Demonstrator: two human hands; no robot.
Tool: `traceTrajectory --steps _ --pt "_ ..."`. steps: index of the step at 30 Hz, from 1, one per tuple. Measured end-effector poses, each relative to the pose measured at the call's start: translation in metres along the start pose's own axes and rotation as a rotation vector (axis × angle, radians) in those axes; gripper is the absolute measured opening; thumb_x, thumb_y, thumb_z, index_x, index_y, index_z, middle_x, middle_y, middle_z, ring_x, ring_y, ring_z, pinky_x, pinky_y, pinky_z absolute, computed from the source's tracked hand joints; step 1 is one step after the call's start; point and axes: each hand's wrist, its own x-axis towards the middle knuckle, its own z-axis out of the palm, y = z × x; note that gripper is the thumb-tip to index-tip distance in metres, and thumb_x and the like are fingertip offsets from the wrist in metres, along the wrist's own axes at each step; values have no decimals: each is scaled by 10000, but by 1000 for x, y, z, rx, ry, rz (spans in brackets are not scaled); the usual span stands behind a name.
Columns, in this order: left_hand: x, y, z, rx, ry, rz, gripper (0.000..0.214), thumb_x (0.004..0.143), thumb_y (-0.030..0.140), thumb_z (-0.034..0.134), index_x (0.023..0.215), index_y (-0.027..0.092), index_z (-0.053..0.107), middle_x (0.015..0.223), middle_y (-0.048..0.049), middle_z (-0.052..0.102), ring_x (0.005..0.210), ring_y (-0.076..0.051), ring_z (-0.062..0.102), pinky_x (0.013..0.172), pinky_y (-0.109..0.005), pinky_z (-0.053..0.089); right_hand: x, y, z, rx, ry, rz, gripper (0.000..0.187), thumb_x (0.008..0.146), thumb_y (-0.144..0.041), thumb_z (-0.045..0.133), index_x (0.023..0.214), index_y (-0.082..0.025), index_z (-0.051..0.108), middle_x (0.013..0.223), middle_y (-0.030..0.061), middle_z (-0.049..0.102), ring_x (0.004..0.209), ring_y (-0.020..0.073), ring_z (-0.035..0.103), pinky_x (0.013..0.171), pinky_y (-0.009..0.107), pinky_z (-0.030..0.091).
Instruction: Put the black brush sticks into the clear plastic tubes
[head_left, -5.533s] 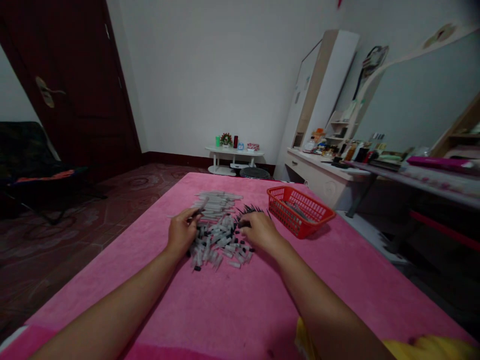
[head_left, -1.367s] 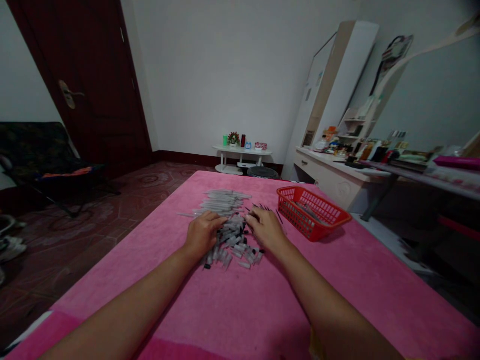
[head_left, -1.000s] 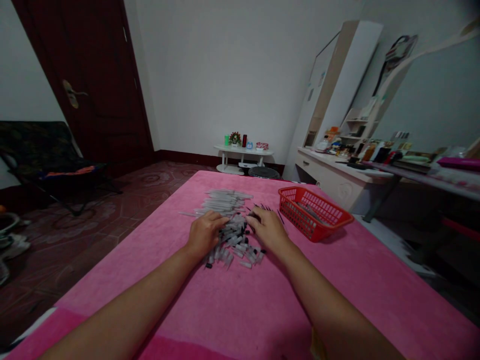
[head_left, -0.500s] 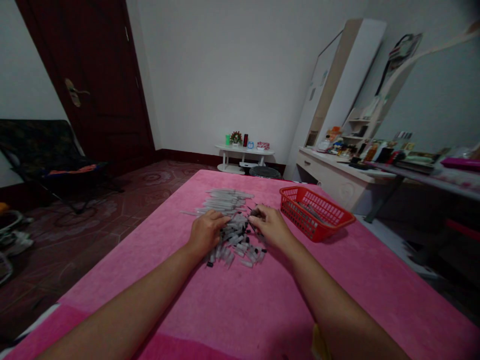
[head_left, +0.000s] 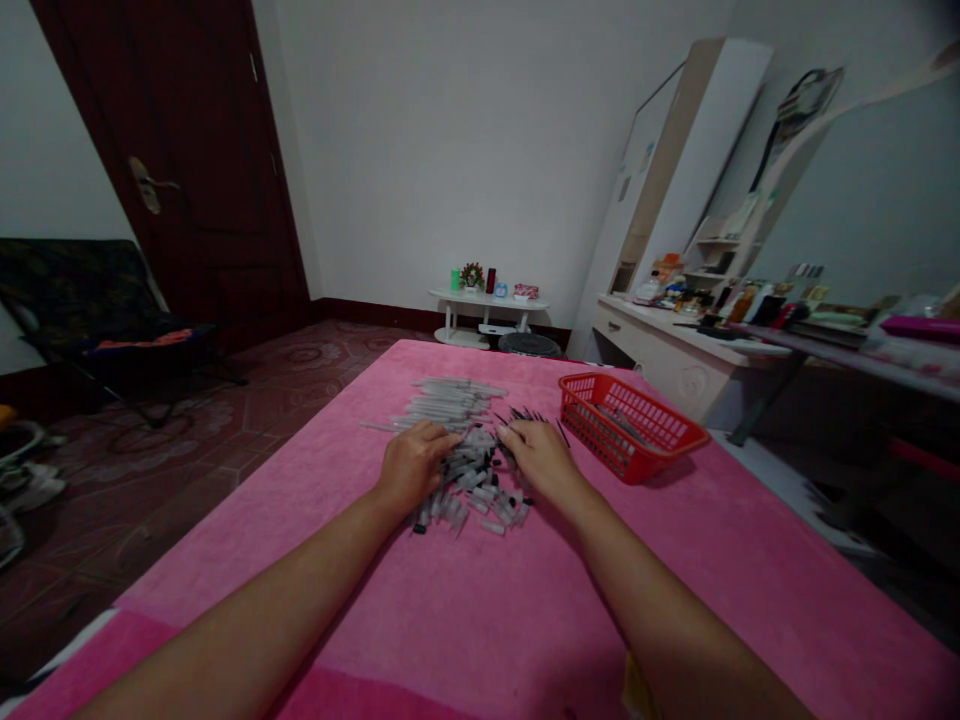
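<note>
My left hand (head_left: pixel 412 462) rests at the left edge of a heap of small clear pen caps (head_left: pixel 472 485), some with black ends. Its fingers are curled in, and whatever they hold is hidden. My right hand (head_left: pixel 541 452) is lowered over several thin black pointed sticks (head_left: pixel 529 413) at the heap's right side. Its fingers are bent down, and what lies in them cannot be made out. Behind my left hand, clear pen barrels (head_left: pixel 448 400) lie side by side in a stack.
A red plastic basket (head_left: pixel 645 465) holding thin grey pieces stands right of my right hand. The table has a pink cloth (head_left: pixel 480 600). Beyond it are a low white stand (head_left: pixel 491 298), a dressing table (head_left: pixel 667 355) with bottles, and a folding chair (head_left: pixel 82 300) at left.
My right hand has lowered and flattened over the black sticks, and more of them now show beyond its knuckles. My left hand has hardly moved.
</note>
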Motion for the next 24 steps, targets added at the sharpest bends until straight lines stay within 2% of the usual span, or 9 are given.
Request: traceTrajectory --steps 2,4,7,11,13,16,18,22,24 --pt "0 0 0 -12 3 -6 357 781 77 511 1056 239 671 868 -47 658 826 -182 563 684 -275 443 0 0 0 -2 -20 28 446 885 -439 407 555 -172 544 515 13 548 515 126 493 511 234 272" --pt "0 0 0 -27 5 -19 365 780 73 510 1063 241 668 870 -44 655 828 -179 563 689 -274 443 1 1 0 33 -31 26 367 845 -451 481 635 -170 587 565 11 581 537 127 507 504 225 273" --pt "0 0 0 -33 2 -29 368 781 71 508 1061 246 669 861 -40 653 821 -179 561 682 -273 439 1 2 1 79 -25 -8 214 801 -365 550 725 -173 606 617 4 611 566 123 520 518 215 287" --pt "0 0 0 -31 -2 -14 363 780 71 509 1050 246 676 858 -44 654 828 -182 558 690 -274 440 -1 0 2 43 -54 25 425 885 -396 400 545 -173 524 492 4 529 495 116 476 507 225 278" --pt "0 0 0 -35 1 -14 366 776 65 508 1049 243 676 869 -45 654 838 -183 558 699 -275 441 -1 0 2 29 -65 45 455 887 -437 390 546 -172 533 490 8 528 496 120 476 503 226 275" --pt "0 -1 1 -39 6 -21 370 777 64 511 1059 240 671 863 -46 649 836 -183 559 701 -276 442 0 0 1 40 -31 10 266 813 -399 532 699 -172 609 624 13 612 573 126 518 523 217 291" --pt "0 -1 1 -38 3 -18 365 779 66 511 1059 239 670 848 -46 646 825 -181 560 692 -276 441 0 0 1 31 -2 -23 187 786 -343 567 723 -174 615 667 11 628 608 127 529 539 214 299" --pt "0 0 0 -42 -5 -5 353 783 64 497 1039 231 675 841 -48 646 823 -180 559 692 -277 441 -1 0 0 -30 -31 8 417 871 -418 431 563 -170 565 532 9 552 537 125 491 518 225 278" --pt "0 0 0 -47 -3 -7 357 781 61 495 1042 228 673 851 -50 646 836 -182 558 702 -279 444 0 0 0 -26 -39 35 418 858 -458 451 593 -168 592 541 11 563 530 126 493 507 225 272"
